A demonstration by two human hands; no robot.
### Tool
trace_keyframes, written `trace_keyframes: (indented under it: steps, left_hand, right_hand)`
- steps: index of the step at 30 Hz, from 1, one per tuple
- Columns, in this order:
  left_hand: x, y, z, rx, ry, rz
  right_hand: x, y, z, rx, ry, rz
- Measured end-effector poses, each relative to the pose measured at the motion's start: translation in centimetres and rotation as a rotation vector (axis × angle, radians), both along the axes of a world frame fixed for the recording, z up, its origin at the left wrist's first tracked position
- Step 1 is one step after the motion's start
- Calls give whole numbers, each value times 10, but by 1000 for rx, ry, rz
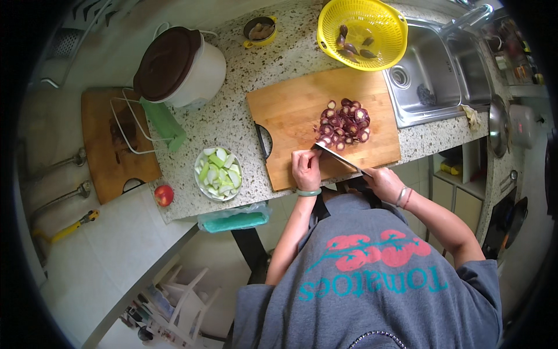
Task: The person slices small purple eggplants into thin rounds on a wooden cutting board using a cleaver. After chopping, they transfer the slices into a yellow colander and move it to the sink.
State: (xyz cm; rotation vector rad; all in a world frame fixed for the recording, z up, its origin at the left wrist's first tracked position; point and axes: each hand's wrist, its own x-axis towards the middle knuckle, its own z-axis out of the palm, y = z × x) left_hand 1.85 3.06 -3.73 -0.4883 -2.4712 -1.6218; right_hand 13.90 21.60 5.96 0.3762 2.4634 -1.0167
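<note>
My right hand (385,186) grips the handle of a knife (342,159), its blade slanting up and left over the near edge of the wooden cutting board (290,107). Close to the blade's tip, my left hand (306,168) is closed with its fingers bent together. Anything pinched in those fingers is hidden. Just beyond the blade lies a loose heap of round purple vegetable slices (349,123) with pale centres. Reddish stains mark the board around them. Left of the board stands a bowl of pale green vegetable chunks (218,174).
A yellow colander (372,11) holding several dark purple pieces touches the board's far right, beside the steel sink (433,64). Leftward are a white pot with a brown lid (200,75), a small yellow pan (260,43), a red apple (164,195) and another board (99,134).
</note>
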Motion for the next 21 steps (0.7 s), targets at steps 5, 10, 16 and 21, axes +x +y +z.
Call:
trace_keyframes:
  steps: [5,10,16,21]
  left_hand:
    - [0,0,-4,52,-5,-4]
    - [3,-1,-10,36,-32,25]
    - [3,1,-7,42,-39,23]
    - [2,-1,-3,3,-40,7]
  right_hand:
    - [2,2,12,82,16,-13]
    - [-4,-6,32,-33,52,-72]
    - [-10,0,33,-23,-12,12]
    - [-30,-8,12,57,3,60]
